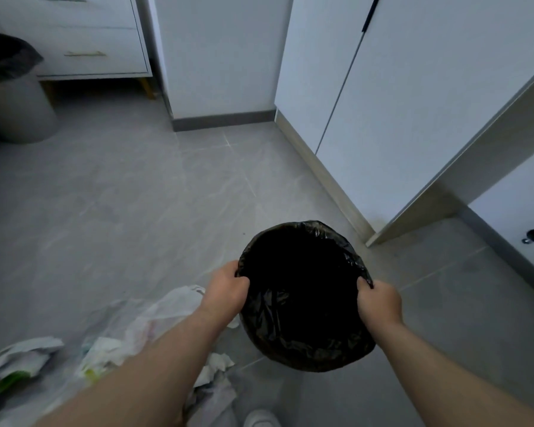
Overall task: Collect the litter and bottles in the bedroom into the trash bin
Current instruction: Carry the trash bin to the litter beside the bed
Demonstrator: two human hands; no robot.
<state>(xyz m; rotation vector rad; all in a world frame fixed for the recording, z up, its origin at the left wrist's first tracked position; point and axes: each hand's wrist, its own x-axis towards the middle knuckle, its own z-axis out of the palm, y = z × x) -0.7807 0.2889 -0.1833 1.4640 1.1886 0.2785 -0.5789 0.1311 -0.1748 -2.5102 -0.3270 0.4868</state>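
Nearest the camera, two bare forearms reached forward and down, and below them a white shoe (261, 418) showed at the bottom edge. The left hand (225, 289) was closed on the left edge of the black liner, and the right hand (379, 302) was pinched shut on the right edge, so the trash bin (305, 343) was held between them by its rim, over the grey tiled floor (136, 211) near the foot of a white wardrobe (383, 103). Whether the bin rested on the tiles or was lifted clear of them could not be told. Its mouth faced up and its inside read as plain black; nothing could be made out in it, though it was too dark to say it was empty. The litter lay just to the left of the bin and under the left forearm: a crumpled white plastic bag (167, 306), wads of white paper (216, 365), and torn wrappers with green print (16, 362) near the lower left corner. No bottle could be seen. A second bin with a dark liner (19, 109) stood well apart by a white drawer unit (84, 38). By that showing the collecting looked barely begun: the bin was at the pile, and every visible scrap was yet to go in.
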